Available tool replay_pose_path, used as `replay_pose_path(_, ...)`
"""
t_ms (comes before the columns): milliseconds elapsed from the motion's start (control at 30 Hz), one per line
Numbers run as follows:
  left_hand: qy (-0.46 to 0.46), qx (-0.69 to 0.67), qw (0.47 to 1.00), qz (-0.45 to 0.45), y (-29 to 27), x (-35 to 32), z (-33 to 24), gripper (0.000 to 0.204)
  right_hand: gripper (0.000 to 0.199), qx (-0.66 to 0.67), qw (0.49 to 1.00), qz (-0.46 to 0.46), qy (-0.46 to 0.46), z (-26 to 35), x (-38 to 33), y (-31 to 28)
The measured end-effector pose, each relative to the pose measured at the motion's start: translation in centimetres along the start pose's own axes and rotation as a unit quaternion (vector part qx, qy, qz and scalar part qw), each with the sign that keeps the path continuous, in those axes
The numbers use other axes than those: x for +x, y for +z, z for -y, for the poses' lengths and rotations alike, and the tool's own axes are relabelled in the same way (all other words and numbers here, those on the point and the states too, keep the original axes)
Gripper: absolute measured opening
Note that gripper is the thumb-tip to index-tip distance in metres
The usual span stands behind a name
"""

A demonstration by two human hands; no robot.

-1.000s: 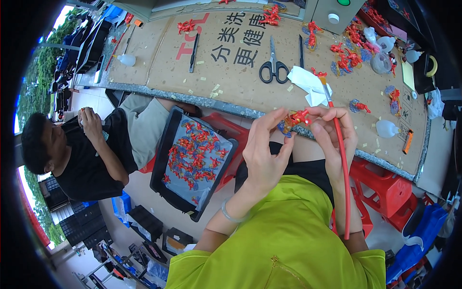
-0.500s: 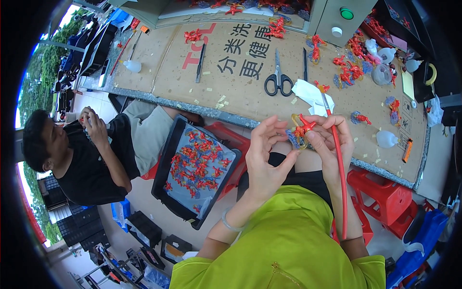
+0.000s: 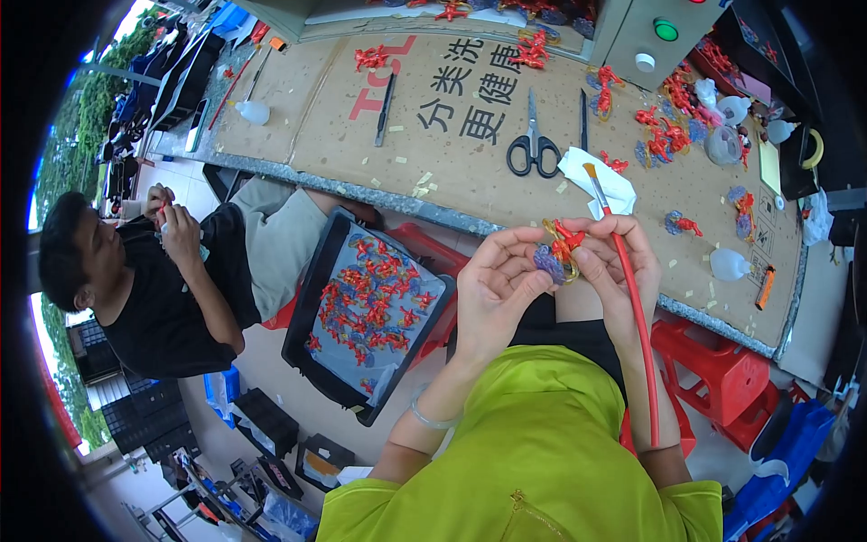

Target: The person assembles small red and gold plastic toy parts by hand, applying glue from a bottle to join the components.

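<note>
Between my two hands is a small figurine (image 3: pixel 562 255), red on top with a purple-blue translucent base and yellow loops. My left hand (image 3: pixel 498 294) has its thumb and fingers closed on the base side. With thumb and forefinger my right hand (image 3: pixel 616 266) pinches the red part. A red-handled paintbrush (image 3: pixel 639 339) also rests in the right hand, its bristles pointing up toward the table and its handle running down along my forearm. Just beyond the hands, a white tissue (image 3: pixel 603 185) lies on the cardboard-covered table (image 3: pixel 334 135).
Scissors (image 3: pixel 534 149), a squeeze bottle (image 3: pixel 728 264) and several figurines (image 3: pixel 664 135) lie on the table. A black tray (image 3: pixel 366 316) of figurines stands at my left, near a seated person (image 3: pixel 172 280) handling something small. Red stools (image 3: pixel 718 370) stand at the right.
My left thumb and fingers have closed in on the figurine, which has turned so its purple-blue base faces lower left. The view has shifted slightly.
</note>
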State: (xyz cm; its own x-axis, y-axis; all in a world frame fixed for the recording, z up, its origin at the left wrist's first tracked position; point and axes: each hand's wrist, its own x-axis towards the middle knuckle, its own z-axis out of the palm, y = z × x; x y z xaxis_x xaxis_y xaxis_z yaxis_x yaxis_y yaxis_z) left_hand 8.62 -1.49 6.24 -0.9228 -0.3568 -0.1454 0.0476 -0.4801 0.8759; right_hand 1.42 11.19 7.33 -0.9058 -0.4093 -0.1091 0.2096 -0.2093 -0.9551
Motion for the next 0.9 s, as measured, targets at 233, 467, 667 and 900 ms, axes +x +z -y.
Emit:
replay_pose_path(233, 0.010, -0.137, 0.991, 0.001, -2.5, 0.1, 1.3, 0.024, 0.031, -0.120, 0.988, 0.044, -0.086, 0.9, 0.7, 0.8)
replay_pose_path(467, 0.063, -0.105, 0.991, -0.062, -4.4, -0.4, 0.5, 0.020, 0.024, -0.162, 0.962, 0.091, -0.199, 3.1, -0.7, 2.8)
replay_pose_path(667, 0.050, -0.098, 0.986, -0.122, -5.2, -0.6, 1.0, 0.020, 0.032, -0.259, 0.929, 0.142, -0.222, 2.3, -0.9, 4.8)
replay_pose_path(900, 0.101, -0.088, 0.983, -0.125, -6.3, -1.1, -0.3, 0.020, 0.041, -0.241, 0.935, 0.141, -0.219, 1.6, -1.3, 6.2)
